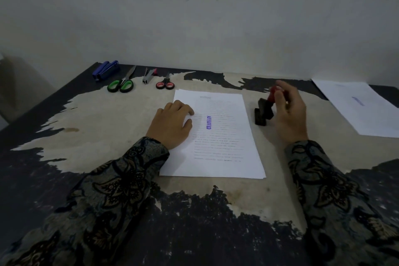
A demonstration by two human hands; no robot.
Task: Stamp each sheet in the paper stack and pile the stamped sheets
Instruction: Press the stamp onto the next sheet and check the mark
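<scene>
Blue "APPROVED" ink runs down the middle of the top sheet on the paper stack (218, 136), one mark. Left of it, the left hand (172, 124) lies flat, fingers pressing the sheet's edge. Right of the stack, the right hand (288, 110) grips one red-handled stamp (264, 112), tilted on the table (108, 119). Farther right, one stamped sheet (360, 106). Beyond the stack: two scissors (122, 84).
</scene>
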